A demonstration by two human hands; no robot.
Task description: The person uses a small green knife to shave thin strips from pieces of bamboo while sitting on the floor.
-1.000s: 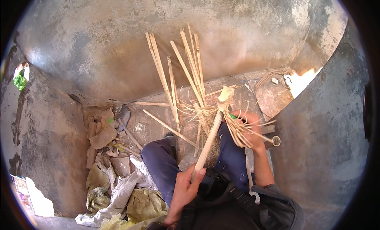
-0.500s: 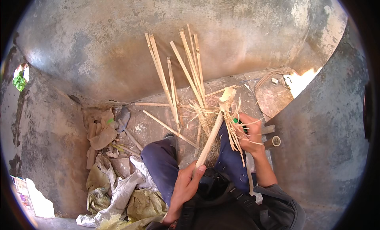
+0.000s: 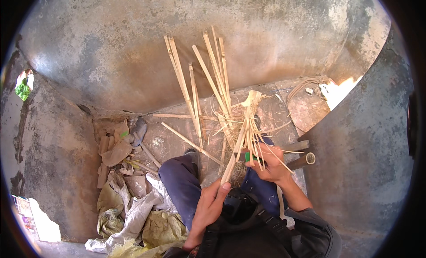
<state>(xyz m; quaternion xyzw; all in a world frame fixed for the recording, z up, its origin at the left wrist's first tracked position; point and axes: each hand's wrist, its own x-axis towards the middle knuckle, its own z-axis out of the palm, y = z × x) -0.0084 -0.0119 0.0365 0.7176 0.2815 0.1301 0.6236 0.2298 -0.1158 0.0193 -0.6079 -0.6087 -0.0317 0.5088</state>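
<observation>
A split bamboo stick point(image 3: 229, 170) slants up and away from my lap, its pale far end broad and knobbed. My left hand point(image 3: 208, 207) is closed round its near end, thumb along the top. In my right hand point(image 3: 271, 164) is a green-handled knife point(image 3: 251, 157); its dark blade lies against the stick about midway along, and most of the handle is hidden by the fingers. Long curled bamboo shavings point(image 3: 261, 140) hang from the stick's far part and drape over my right hand.
Several bamboo strips point(image 3: 181, 76) lean on the curved wall point(image 3: 133, 49) ahead; others lie on the floor. Crumpled sacks point(image 3: 164, 229) and debris point(image 3: 116, 153) are at left. Two bamboo poles point(image 3: 306, 160) stick out at right, near a coil of thin strands point(image 3: 301, 87).
My right hand has moved toward me and slightly left, bringing the knife down along the stick. More shavings now trail over the hand. My left hand stays in nearly the same place.
</observation>
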